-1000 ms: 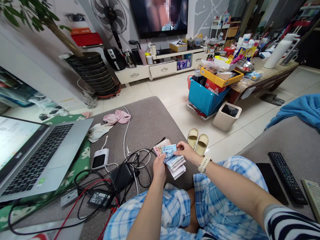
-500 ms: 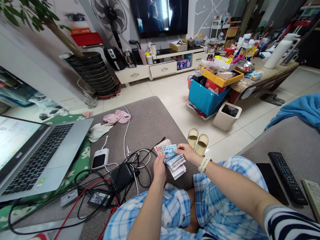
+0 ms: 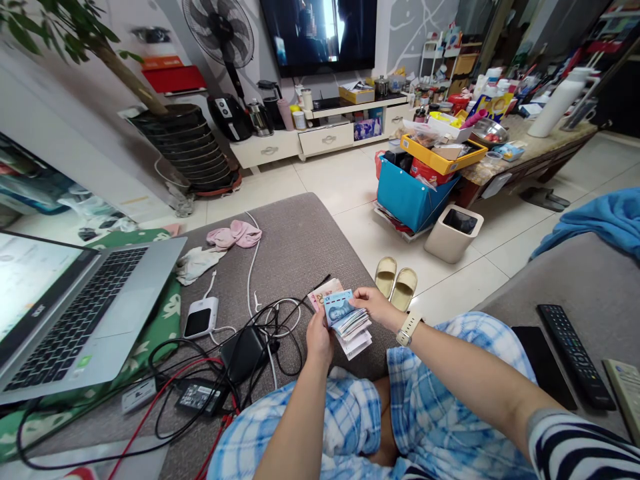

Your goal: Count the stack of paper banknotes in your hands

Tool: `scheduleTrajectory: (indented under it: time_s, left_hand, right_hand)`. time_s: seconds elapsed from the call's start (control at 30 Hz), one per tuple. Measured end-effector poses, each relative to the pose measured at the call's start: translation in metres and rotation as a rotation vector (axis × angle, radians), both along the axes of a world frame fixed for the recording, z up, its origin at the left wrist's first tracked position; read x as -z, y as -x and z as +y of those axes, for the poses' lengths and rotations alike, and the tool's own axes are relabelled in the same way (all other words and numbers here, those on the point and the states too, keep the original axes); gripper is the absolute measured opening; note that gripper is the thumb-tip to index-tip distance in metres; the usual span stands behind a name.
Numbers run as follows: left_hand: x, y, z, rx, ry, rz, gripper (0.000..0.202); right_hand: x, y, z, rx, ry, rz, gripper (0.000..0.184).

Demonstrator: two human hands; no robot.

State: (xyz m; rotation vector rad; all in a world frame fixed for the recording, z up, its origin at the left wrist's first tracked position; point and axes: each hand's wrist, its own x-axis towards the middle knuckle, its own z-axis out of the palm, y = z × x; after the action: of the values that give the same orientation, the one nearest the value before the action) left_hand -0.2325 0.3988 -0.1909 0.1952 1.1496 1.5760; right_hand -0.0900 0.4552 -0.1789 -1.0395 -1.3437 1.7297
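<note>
A thick stack of banknotes (image 3: 353, 325) is held over the sofa seat in front of my lap. My left hand (image 3: 319, 337) grips the stack from its left side, thumb on top. Pinched at its upper right corner by my right hand (image 3: 369, 303) is a blue banknote (image 3: 339, 308) on the front of the stack. Reddish and brownish notes (image 3: 323, 293) fan out behind it at the upper left. Paler note ends hang out below. A watch with a cream strap (image 3: 410, 328) sits on my right wrist.
On the sofa (image 3: 310, 233) to the left lie a laptop (image 3: 95, 307), tangled black cables (image 3: 250, 333) and a white device (image 3: 201, 317). A remote control (image 3: 575, 353) lies at right. Slippers (image 3: 395, 283), a bin (image 3: 453, 233) and a blue box (image 3: 415, 193) stand on the floor.
The blue note on the front has shifted slightly left and down, covering more of the brownish note behind it. Both hands stay in nearly the same place.
</note>
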Motion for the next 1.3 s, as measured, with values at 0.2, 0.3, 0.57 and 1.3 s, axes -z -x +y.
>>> scheduleTrajectory:
  time_s: [0.2, 0.3, 0.57, 1.3]
  left_hand:
    - [0.0055, 0.0014, 0.0007, 0.003, 0.004, -0.017, 0.025]
    - [0.0065, 0.0016, 0.0009, -0.002, 0.005, -0.028, 0.024]
    - [0.0055, 0.0017, 0.0003, -0.007, 0.019, -0.012, 0.023]
    - [0.0045, 0.0012, -0.0001, -0.02, 0.004, -0.027, 0.024]
  right_hand:
    - [-0.0003, -0.0002, -0.0004, -0.005, 0.008, 0.004, 0.037]
    - [-0.0005, -0.0002, -0.0007, -0.007, 0.011, 0.006, 0.038]
    - [-0.0015, -0.0004, -0.0009, -0.004, 0.011, 0.002, 0.038]
    - [-0.0004, -0.0002, -0.0012, -0.009, -0.007, -0.002, 0.037]
